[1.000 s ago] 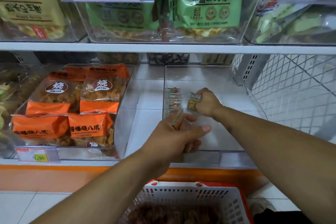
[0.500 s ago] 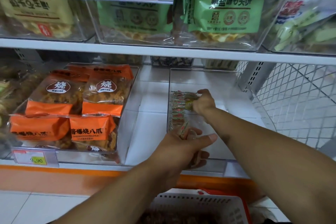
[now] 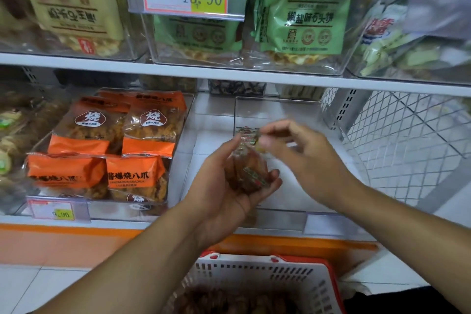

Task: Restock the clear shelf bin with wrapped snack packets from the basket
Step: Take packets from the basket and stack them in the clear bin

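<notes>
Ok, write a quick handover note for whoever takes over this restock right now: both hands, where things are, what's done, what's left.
Left hand: holds a bunch of wrapped snack packets in front of the clear shelf bin.
Right hand: reaching to that bunch, blurred; whether its fingers pinch a packet is unclear.
Done: a short row of packets lies at the bin's left side.
Left: most of the bin is bare; place the held bunch, then take more from the basket below, which holds more packets.

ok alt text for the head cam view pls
A left hand holds a bunch of wrapped snack packets in front of a clear shelf bin while the right hand reaches toward them, blurred; a white basket sits below.
</notes>
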Tool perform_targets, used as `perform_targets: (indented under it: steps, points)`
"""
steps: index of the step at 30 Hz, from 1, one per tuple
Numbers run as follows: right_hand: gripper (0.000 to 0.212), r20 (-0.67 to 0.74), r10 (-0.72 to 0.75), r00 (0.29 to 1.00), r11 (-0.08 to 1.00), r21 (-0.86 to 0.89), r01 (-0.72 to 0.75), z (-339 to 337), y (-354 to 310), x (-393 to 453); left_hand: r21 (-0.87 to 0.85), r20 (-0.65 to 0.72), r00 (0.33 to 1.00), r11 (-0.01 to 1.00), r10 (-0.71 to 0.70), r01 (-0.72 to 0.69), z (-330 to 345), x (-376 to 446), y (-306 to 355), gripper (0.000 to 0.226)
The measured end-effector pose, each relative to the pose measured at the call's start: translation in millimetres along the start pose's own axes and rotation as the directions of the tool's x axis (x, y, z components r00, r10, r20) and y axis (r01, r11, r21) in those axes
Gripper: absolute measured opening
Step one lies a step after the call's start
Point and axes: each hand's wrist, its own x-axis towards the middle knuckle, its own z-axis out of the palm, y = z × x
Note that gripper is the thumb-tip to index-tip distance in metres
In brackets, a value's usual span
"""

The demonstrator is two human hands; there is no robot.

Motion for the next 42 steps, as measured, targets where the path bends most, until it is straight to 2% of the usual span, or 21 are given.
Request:
perform_targets:
  steps: [2,5,8,12,15,17,19,21,24,27,33,38,42]
  points:
    - [0.041,0.109,-0.017,0.994,0.992,-0.125,0.031,1.9,-10.1,-27.5,0.000,0.062,0.998,1.000,0.014,-0.014,-1.6,-5.9,1.1,0.045]
    - [0.048,0.062,-0.061,0.996,0.964,-0.253,0.075,6.2,-1.8,-43.4,0.033,0.114,0.993,0.999,-0.005,0.001,-4.7,-10.4,0.3,0.037]
    - [0.053,-0.005,-0.072,0.997,0.972,-0.225,0.069,4.2,7.8,-46.9,0.161,0.090,0.996,0.987,-0.002,-0.012,-6.0,-11.1,-2.3,0.035]
    - [0.063,0.005,-0.111,0.994,0.970,-0.218,0.110,-1.6,17.5,-49.4,0.245,0.092,0.996,0.969,-0.001,-0.022,-6.6,-11.0,-6.0,0.033]
    - [0.051,-0.053,-0.124,0.991,0.981,-0.155,0.114,-2.6,20.5,-50.3,0.256,0.094,0.995,0.965,0.024,-0.047,-6.9,-11.1,-4.9,0.034]
    - [0.042,-0.111,-0.123,0.986,0.991,-0.066,0.116,-4.5,21.0,-50.0,0.261,0.069,0.997,0.964,0.042,-0.059,-7.5,-10.8,-4.6,0.029]
    - [0.036,-0.143,-0.028,0.989,0.983,0.178,0.053,-10.7,21.8,-47.5,0.272,0.016,0.997,0.960,0.072,-0.074,-8.9,-10.4,-5.1,0.031]
    - [0.035,-0.062,0.109,0.992,0.890,0.451,-0.070,-16.3,21.6,-44.3,0.268,-0.028,0.996,0.961,0.080,-0.070,-9.6,-9.7,-5.4,0.039]
    - [0.034,0.077,0.213,0.974,0.773,0.596,-0.216,-18.3,24.0,-43.1,0.276,-0.049,0.997,0.960,0.056,-0.041,-9.4,-10.3,-6.4,0.041]
    - [0.035,0.120,0.240,0.963,0.747,0.611,-0.262,-16.4,28.1,-44.5,0.284,-0.056,0.996,0.957,0.074,-0.056,-11.1,-9.3,-8.4,0.027]
    - [0.036,0.114,0.196,0.974,0.806,0.548,-0.226,-20.8,29.0,-44.6,0.248,-0.051,0.995,0.966,0.083,-0.068,-9.1,-9.7,-11.7,0.027]
    - [0.040,0.105,0.206,0.973,0.874,0.427,-0.231,-18.9,25.6,-46.0,0.287,-0.039,0.997,0.956,0.071,-0.056,-6.6,-11.7,-14.6,0.028]
    - [0.039,0.151,0.187,0.971,0.924,0.307,-0.226,-19.9,22.9,-48.5,0.362,-0.061,0.996,0.931,0.068,-0.041,-5.4,-13.2,-17.4,0.027]
